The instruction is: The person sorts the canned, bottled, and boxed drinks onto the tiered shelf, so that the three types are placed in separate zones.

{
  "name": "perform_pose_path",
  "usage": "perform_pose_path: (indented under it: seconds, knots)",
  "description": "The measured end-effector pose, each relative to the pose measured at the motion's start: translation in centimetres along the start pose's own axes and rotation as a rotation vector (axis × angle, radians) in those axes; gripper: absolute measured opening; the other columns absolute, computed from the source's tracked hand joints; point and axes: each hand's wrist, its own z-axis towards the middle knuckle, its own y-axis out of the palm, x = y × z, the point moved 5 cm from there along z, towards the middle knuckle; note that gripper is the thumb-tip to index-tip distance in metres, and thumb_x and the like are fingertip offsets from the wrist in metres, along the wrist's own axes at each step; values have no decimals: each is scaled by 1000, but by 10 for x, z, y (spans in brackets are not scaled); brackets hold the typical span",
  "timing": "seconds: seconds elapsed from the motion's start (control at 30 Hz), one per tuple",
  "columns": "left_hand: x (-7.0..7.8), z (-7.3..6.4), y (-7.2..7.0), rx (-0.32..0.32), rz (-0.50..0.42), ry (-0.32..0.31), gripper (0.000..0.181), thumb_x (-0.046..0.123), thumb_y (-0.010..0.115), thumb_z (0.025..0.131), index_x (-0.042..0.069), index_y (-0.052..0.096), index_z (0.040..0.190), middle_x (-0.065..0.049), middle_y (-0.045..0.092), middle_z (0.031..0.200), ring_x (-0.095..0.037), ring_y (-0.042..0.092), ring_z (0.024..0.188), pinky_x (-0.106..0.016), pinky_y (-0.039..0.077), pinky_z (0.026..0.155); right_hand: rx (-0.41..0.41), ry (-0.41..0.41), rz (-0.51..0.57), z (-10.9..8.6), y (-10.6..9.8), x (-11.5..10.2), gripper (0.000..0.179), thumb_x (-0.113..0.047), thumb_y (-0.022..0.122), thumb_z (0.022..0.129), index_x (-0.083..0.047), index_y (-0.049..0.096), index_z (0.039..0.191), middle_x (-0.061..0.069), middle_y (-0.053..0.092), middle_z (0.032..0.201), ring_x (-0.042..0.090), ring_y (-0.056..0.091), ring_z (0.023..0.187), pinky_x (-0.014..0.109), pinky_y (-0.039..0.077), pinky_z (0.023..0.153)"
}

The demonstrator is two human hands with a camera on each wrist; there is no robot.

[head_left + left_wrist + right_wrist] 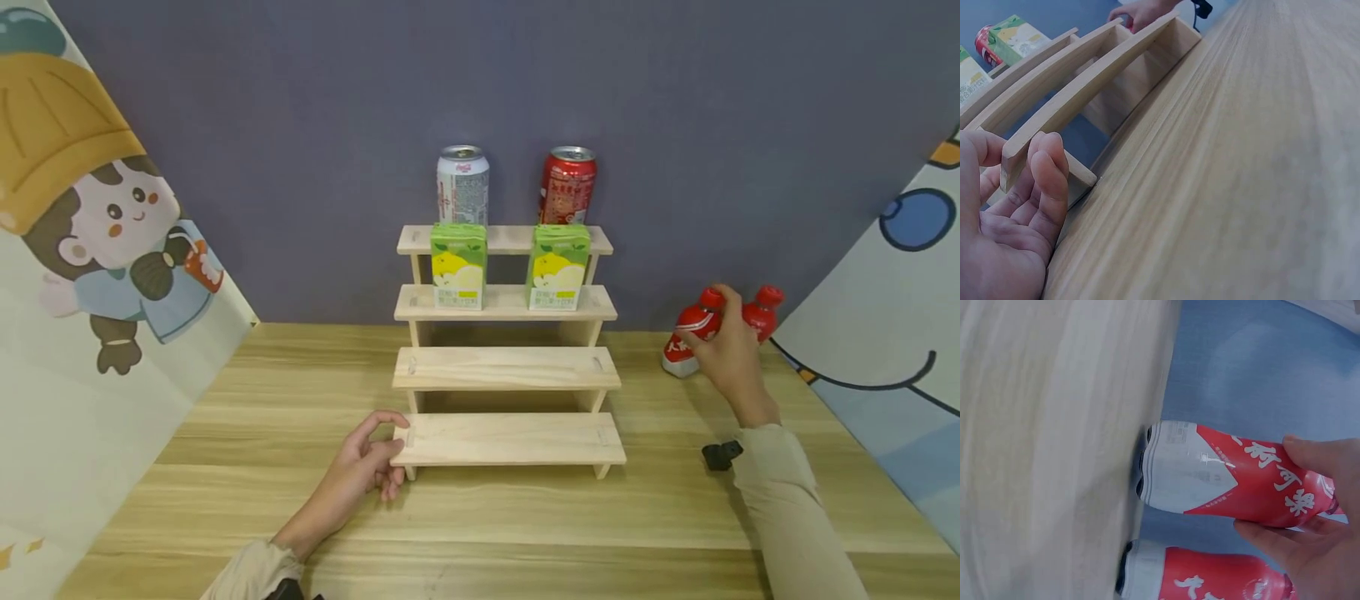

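A red-and-white plastic bottle (684, 340) stands tilted at the back right, and my right hand (731, 360) grips its upper half between thumb and fingers. In the right wrist view, the held bottle (1210, 478) has its base close to the tabletop. Beside it is a second, similar bottle (762, 315), partly hidden behind the hand. At the front left corner of the four-step wooden display rack (510, 440), my left hand (348, 477) holds the end of the lowest step. The left wrist view shows its fingers (1049, 172) curled around that board end.
A white cola can (462, 190) and a red cola can (567, 187) stand on the top step. One step lower are two green juice cartons (459, 271), spaced apart. A dark grey wall (330, 167) rises behind the wooden table (465, 542), with printed panels at both sides.
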Motion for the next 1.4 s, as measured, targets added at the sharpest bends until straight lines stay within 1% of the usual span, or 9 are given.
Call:
perform_pose_path:
  seconds: [0.17,0.27,0.4,0.57,0.77,0.9,1.07,1.23,1.4]
  knots:
    - [0,0,-1,-6,-1,13,35,18,51,105,2,39,134,-7,63,67,-15,58,52,-23,51,47,20,-33,9,1,-2,-12,85,-6,83,80,-7,32,148,29,61,119,31,57,66,16,39,54]
    - [0,0,-1,-2,-4,17,35,16,51,104,2,40,134,-7,63,66,-15,58,52,-23,51,47,43,-59,11,3,-5,-21,85,-6,84,79,-9,35,149,28,62,118,29,57,67,9,35,55]
    - [-1,0,-1,14,-7,5,35,17,52,104,3,41,134,-8,63,66,-15,58,51,-24,51,46,73,-90,10,7,-11,-33,86,-3,84,78,-9,38,150,27,63,113,28,52,68,6,32,57]
    - [-2,1,0,22,-6,-9,35,19,53,104,4,42,133,-8,63,66,-15,57,51,-24,52,46,92,-99,4,10,-19,-46,86,-4,84,78,-12,38,150,25,63,112,29,52,71,6,30,60]
    - [-1,1,-1,19,3,0,34,17,51,104,3,41,133,-8,62,66,-15,57,51,-24,51,46,64,-89,-7,11,-23,-65,88,-6,84,79,-16,36,152,25,61,120,32,55,77,6,31,64]
    - [-1,1,-1,19,0,-1,34,17,51,104,3,41,133,-8,62,66,-15,57,51,-24,51,46,86,-121,-9,12,-29,-77,88,-5,84,78,-17,37,152,24,62,116,32,54,76,11,33,64]
    - [0,2,0,27,-6,-5,34,17,53,104,3,42,133,-9,62,66,-16,57,50,-25,51,46,125,-181,-9,13,-37,-90,89,-4,86,76,-16,39,151,24,63,114,31,55,74,13,34,65]
    - [-1,3,0,39,-13,-13,34,17,53,103,4,43,133,-8,62,66,-16,57,51,-24,51,46,124,-209,-32,11,-44,-103,90,-6,85,77,-17,37,152,24,64,112,31,55,74,16,34,65]
    - [-1,2,-1,33,-17,-16,35,17,53,104,3,41,133,-8,63,66,-16,57,51,-24,51,46,139,-222,-29,9,-51,-115,90,-6,85,77,-18,38,152,24,64,114,31,56,77,16,34,67]
